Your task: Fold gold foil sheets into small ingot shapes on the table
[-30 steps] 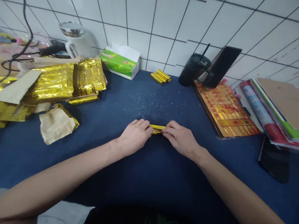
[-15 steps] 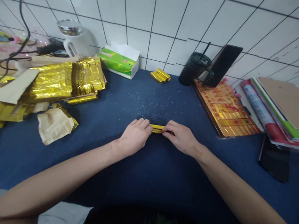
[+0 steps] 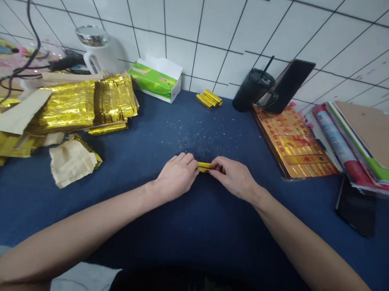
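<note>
Both hands pinching one gold strip, low over the counter.
Left hand closed on the strip's left end, right hand thumb and fingers on its right end; middle of strip exposed between. Small gold rolls near wall, right of green box. Gold paper piled far left, mug behind it.

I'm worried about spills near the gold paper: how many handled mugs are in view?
2: a white mug, back left, behind the gold paper stack, and a black mug with a straw, back right, near the tiled wall. Others could be hidden behind things.
</note>
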Tool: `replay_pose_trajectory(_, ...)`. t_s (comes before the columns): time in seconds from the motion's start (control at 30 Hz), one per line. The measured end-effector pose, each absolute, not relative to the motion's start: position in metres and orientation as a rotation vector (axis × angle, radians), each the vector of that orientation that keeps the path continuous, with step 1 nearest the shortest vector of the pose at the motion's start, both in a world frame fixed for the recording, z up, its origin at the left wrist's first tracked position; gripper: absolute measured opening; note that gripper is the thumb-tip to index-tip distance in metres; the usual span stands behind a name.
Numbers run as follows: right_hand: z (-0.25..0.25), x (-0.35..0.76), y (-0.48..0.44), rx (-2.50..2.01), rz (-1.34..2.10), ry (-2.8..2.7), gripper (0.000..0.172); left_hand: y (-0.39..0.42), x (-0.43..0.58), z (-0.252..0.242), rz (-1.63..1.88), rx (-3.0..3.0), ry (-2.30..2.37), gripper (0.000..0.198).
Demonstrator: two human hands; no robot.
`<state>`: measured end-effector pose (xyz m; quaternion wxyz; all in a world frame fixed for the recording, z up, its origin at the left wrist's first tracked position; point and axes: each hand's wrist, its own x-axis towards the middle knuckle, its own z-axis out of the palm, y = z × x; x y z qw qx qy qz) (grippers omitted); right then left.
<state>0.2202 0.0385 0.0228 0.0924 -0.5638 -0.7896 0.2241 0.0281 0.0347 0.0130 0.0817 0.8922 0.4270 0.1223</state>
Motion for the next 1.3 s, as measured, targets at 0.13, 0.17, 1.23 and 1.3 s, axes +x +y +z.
replay_pose_trajectory(0.13, 0.021, 0.218, 0.041, -1.716, 0.668, -2.290, 0.014, 0.035, 0.025, 0.017, 0.374, 2.666, 1.216, 0.027)
replay_pose_trajectory(0.17, 0.020, 0.217, 0.041, -1.728, 0.637, -2.293, 0.012, 0.034, 0.025, 0.017, 0.378, 2.670, 1.207, 0.027)
replay_pose_trajectory(1.23, 0.013, 0.234, 0.042, -1.255, 0.443, -2.478, 0.013, 0.033, 0.027, 0.003, 0.575, 2.688, 1.199, 0.018)
replay_pose_trajectory(1.3, 0.015, 0.233, 0.043, -1.267, 0.461, -2.492, 0.014, 0.033, 0.028, 0.002, 0.568, 2.699, 1.215, 0.019)
